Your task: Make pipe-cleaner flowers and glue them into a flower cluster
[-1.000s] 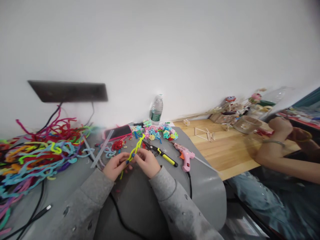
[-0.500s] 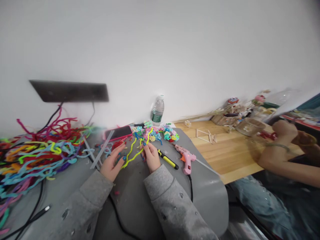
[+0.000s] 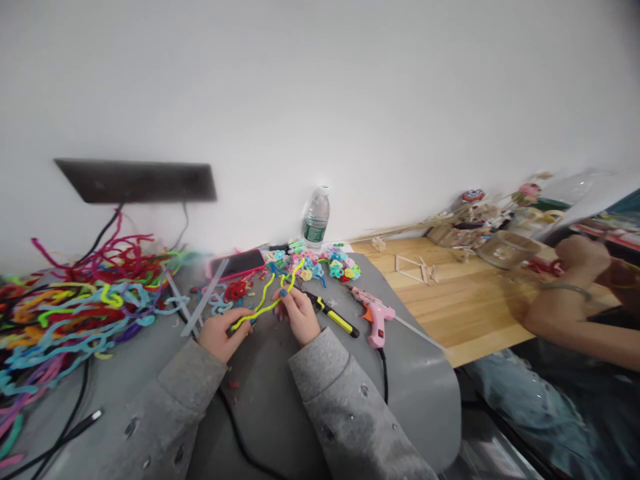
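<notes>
A bent neon-yellow pipe cleaner (image 3: 263, 309) stretches between my two hands above the grey table. My left hand (image 3: 223, 335) pinches its lower left end between thumb and fingers. Closed on the other part is my right hand (image 3: 297, 315), with bent yellow ends rising past its fingertips. Just right of that hand lies a yellow-and-black pen-like tool (image 3: 337, 319). Beyond the hands sits a cluster of small pastel pipe-cleaner flowers (image 3: 305, 260). Red curled pieces (image 3: 238, 289) lie behind my left hand.
A pink hot glue gun (image 3: 373, 316) with a cord lies to the right. Tangled coloured pipe cleaners (image 3: 95, 320) cover the left side. A phone (image 3: 240, 265) and a water bottle (image 3: 317, 217) are at the back. A co-worker's arm (image 3: 575, 300) rests at the wooden table (image 3: 460, 313).
My left hand has closed from loosely spread fingers into a pinch on the yellow pipe cleaner. My right hand keeps its grip, shifted slightly left.
</notes>
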Demonstrator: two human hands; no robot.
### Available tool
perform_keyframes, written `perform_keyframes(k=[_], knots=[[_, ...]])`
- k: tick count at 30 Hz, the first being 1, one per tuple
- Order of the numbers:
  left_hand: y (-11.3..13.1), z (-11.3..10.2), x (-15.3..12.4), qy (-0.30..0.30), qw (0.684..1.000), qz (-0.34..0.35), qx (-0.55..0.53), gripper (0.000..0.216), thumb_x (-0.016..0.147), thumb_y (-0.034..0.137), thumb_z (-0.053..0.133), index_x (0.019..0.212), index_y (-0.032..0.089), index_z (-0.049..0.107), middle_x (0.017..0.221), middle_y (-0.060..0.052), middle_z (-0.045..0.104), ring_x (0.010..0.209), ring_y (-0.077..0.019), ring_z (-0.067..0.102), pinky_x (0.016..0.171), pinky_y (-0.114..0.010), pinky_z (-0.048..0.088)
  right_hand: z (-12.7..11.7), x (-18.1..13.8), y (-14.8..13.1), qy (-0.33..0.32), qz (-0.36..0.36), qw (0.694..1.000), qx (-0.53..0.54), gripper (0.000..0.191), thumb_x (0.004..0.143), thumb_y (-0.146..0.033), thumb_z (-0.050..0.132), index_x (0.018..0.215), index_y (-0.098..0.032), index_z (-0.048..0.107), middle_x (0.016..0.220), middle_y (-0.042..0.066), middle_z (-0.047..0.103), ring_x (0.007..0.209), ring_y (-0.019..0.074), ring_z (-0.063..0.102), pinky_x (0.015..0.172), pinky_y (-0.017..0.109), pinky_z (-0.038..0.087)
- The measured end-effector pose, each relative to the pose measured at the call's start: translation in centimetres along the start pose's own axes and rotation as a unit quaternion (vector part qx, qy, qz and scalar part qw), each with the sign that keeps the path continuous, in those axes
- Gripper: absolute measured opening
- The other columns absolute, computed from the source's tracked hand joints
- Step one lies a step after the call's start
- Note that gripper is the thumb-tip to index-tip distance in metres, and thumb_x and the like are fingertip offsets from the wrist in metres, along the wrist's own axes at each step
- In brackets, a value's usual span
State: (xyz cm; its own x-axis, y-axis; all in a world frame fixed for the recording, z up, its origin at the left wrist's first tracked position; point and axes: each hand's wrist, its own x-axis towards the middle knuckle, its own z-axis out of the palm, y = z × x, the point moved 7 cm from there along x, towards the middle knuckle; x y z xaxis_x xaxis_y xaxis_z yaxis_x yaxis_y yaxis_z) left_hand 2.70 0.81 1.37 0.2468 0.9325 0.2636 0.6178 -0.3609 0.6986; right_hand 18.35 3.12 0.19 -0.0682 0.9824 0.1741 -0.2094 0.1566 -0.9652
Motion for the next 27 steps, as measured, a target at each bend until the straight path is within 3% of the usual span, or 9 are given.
perform_keyframes(k=[4, 9, 17, 21, 27], knots=[[-0.1, -2.0, -0.1, 0.065, 0.996, -0.053, 0.024, 0.03, 0.079, 0.036, 0.044, 0.093, 0.019, 0.064, 0.072, -0.003, 0.069, 0.059, -0.0165, 0.059, 0.062, -0.027, 0.045, -1.5, 0.0, 0.6, 0.08, 0.005, 0.996, 0.029, 0.04, 0.08, -0.056, 0.046, 0.065, -0.018, 0.047, 0.054, -0.003, 0.048, 0.041, 0.0069, 0.04, 0.039, 0.019, 0.03], [-0.8, -5.6, -0.1, 0.152, 0.974, -0.054, 0.159, 0.026, 0.078, 0.033, 0.044, 0.092, 0.02, 0.063, 0.085, -0.004, 0.067, 0.064, -0.0158, 0.057, 0.065, -0.026, 0.043, -1.1, 0.0, 0.7, 0.061, 0.015, 0.997, 0.042, 0.039, 0.081, -0.055, 0.044, 0.068, -0.018, 0.046, 0.048, -0.005, 0.048, 0.036, 0.0051, 0.033, 0.034, 0.017, 0.023], [-7.6, -5.7, -0.6, 0.088, 0.939, -0.148, 0.298, 0.032, 0.07, 0.039, 0.053, 0.093, 0.017, 0.051, 0.078, -0.007, 0.058, 0.075, -0.0235, 0.059, 0.067, -0.031, 0.045, -0.8, -0.1, 0.6, 0.05, 0.038, 0.997, 0.052, 0.032, 0.075, -0.049, 0.057, 0.083, -0.019, 0.05, 0.052, -0.006, 0.052, 0.034, 0.0052, 0.04, 0.033, 0.017, 0.03], [-8.4, -5.3, -0.8, 0.075, 0.94, -0.151, 0.296, 0.019, 0.073, 0.033, 0.049, 0.086, 0.019, 0.047, 0.08, -0.007, 0.057, 0.075, -0.0237, 0.06, 0.066, -0.03, 0.045, -0.6, 0.0, 0.8, 0.037, 0.04, 0.996, 0.066, 0.032, 0.073, -0.048, 0.058, 0.086, -0.02, 0.05, 0.055, -0.006, 0.052, 0.037, 0.006, 0.042, 0.034, 0.018, 0.031], [-8.3, -5.3, -0.9, 0.048, 0.941, -0.186, 0.279, 0.007, 0.077, 0.026, 0.04, 0.077, 0.021, 0.045, 0.061, -0.004, 0.055, 0.061, -0.0264, 0.06, 0.053, -0.03, 0.036, -0.7, 0.0, 0.9, 0.032, 0.041, 0.996, 0.067, 0.031, 0.075, -0.048, 0.056, 0.087, -0.02, 0.051, 0.055, -0.006, 0.049, 0.039, 0.0066, 0.043, 0.036, 0.018, 0.032]])
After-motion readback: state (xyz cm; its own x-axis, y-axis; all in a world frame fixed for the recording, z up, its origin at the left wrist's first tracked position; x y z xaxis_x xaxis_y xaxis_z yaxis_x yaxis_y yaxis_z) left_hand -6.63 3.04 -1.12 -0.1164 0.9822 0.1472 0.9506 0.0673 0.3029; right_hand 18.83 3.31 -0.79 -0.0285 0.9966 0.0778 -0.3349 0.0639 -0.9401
